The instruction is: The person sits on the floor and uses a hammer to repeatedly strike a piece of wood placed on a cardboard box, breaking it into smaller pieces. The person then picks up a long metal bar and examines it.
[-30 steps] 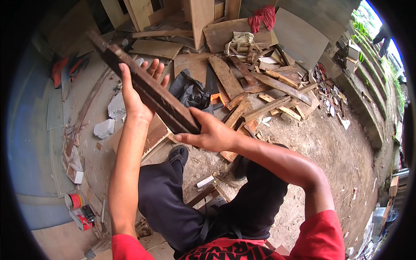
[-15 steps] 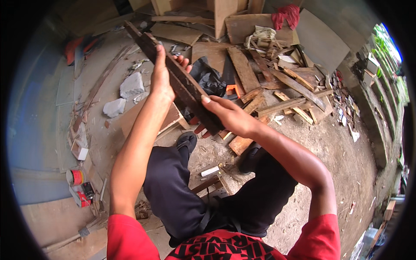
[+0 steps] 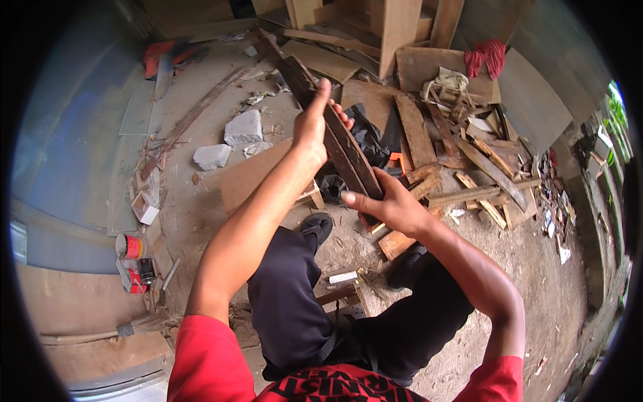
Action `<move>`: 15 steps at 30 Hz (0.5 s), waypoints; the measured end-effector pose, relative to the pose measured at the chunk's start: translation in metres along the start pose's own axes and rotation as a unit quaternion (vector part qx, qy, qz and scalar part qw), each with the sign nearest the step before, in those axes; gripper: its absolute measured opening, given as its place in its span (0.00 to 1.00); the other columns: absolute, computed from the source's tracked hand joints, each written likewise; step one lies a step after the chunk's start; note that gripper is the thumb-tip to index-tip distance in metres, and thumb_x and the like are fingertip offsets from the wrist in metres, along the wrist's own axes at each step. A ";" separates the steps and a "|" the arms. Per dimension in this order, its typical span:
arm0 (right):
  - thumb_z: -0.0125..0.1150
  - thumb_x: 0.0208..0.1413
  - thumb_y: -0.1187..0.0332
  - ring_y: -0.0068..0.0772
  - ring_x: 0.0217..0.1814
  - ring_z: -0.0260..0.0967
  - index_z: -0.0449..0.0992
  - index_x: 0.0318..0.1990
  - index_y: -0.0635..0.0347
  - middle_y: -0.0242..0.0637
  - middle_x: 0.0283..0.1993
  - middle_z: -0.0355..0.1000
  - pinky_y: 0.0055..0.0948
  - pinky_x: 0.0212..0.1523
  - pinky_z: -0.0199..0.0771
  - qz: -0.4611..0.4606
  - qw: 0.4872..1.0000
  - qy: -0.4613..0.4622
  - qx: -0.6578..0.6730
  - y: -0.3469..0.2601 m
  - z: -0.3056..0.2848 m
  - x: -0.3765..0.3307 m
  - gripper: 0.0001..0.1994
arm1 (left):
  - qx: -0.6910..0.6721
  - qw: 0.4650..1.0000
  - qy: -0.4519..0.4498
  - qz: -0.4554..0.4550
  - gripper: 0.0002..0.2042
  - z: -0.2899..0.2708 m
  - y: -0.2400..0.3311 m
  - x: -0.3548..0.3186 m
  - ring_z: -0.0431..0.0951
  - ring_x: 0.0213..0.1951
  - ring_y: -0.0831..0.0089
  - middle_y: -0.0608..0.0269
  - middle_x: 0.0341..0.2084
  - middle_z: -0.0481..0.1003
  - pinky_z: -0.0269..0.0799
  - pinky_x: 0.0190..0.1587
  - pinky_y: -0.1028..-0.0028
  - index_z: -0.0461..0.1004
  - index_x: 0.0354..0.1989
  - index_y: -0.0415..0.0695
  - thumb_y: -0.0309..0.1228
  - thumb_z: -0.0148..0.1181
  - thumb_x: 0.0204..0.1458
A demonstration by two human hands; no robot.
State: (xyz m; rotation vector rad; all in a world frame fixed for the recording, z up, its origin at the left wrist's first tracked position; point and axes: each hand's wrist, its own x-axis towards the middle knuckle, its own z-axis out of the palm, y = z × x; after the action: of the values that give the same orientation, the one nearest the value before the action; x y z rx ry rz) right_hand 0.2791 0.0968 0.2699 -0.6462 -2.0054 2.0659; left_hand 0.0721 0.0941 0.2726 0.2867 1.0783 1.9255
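Note:
Two dark brown wooden strips (image 3: 343,149), lying against each other lengthwise, are held up in front of me on a slant. Their far end points up and to the left, with one strip reaching beyond the other. My left hand (image 3: 315,127) is wrapped round them near the middle, thumb up along the wood. Closer to me, my right hand (image 3: 395,204) grips the lower end, its thumb lying across the strips and some fingers hidden behind. Under the wood are a black plastic bag (image 3: 367,137) and an orange saw handle (image 3: 398,161).
Scrap planks (image 3: 492,171) lie heaped at the right, with a red cloth (image 3: 485,59) behind them. Concrete chunks (image 3: 242,127) and a plywood board (image 3: 258,175) lie left of centre. Cans (image 3: 130,246) stand at the far left. A small wooden piece (image 3: 345,301) is between my legs.
The view has swung left, so the surroundings sit farther right. Both hands still hold the strips, which now slope more steeply. My right thumb has shifted on the lower end.

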 end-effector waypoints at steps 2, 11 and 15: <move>0.71 0.56 0.62 0.17 0.33 0.68 0.64 0.57 0.67 0.31 0.36 0.70 0.22 0.33 0.69 -0.029 0.999 0.000 -0.017 0.007 0.001 0.001 0.28 | -0.004 0.999 -0.031 0.011 0.21 0.004 0.002 -0.004 0.73 0.24 0.77 0.71 0.21 0.69 0.75 0.31 0.72 0.68 0.27 0.51 0.52 0.71 0.48; 0.70 0.53 0.63 0.50 0.43 0.78 0.61 0.53 0.71 0.57 0.39 0.75 0.38 0.39 0.74 -0.169 0.951 0.052 -0.254 0.007 -0.011 -0.001 0.29 | -0.105 0.984 -0.094 0.106 0.32 0.007 0.041 -0.019 0.75 0.34 0.71 0.68 0.28 0.72 0.74 0.43 0.68 0.69 0.36 0.49 0.70 0.57 0.47; 0.70 0.53 0.62 0.53 0.38 0.79 0.60 0.54 0.73 0.58 0.34 0.75 0.42 0.35 0.75 -0.114 0.939 0.039 -0.322 -0.008 -0.010 -0.011 0.30 | -0.128 0.984 -0.044 0.115 0.34 -0.009 0.048 -0.025 0.71 0.27 0.73 0.69 0.22 0.68 0.70 0.36 0.70 0.65 0.31 0.51 0.74 0.55 0.44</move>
State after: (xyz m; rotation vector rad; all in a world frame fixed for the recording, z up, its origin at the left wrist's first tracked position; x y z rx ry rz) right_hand 0.2922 0.1017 0.2803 -0.5403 -2.5652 1.2162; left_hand 0.0533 0.0581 0.3094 0.3600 0.7540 2.2086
